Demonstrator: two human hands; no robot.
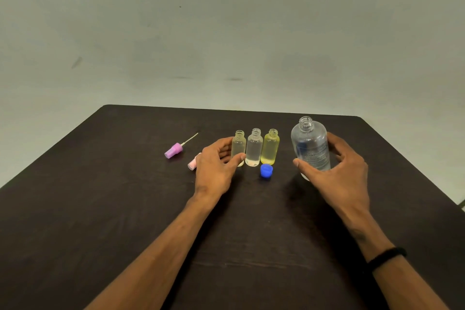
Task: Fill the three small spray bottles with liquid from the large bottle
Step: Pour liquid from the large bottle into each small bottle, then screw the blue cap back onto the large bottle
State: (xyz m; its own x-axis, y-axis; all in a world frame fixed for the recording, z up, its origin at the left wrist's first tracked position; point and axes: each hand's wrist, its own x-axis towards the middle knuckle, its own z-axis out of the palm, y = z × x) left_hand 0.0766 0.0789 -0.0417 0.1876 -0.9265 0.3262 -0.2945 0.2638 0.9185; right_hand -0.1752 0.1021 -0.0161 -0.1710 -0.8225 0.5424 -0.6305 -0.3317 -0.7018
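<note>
on the dark desk [100,209], a purple spray head [173,150] lay at about nine o'clock of the bottles, a pink one [192,163] half hidden behind the left hand [216,163]. that hand cupped the leftmost small bottle [238,147], thumb and fingers curled round it; the clear one [253,148] and the yellow one [270,150] stood touching alongside, all uncapped and seemingly filled. a blue cap [266,170] sat at six o'clock of the yellow bottle. the right hand [337,171] held the open large bottle [310,146] upright on the desk. pouring looked finished; recapping seemed next, with the spray heads well apart to the left.
</note>
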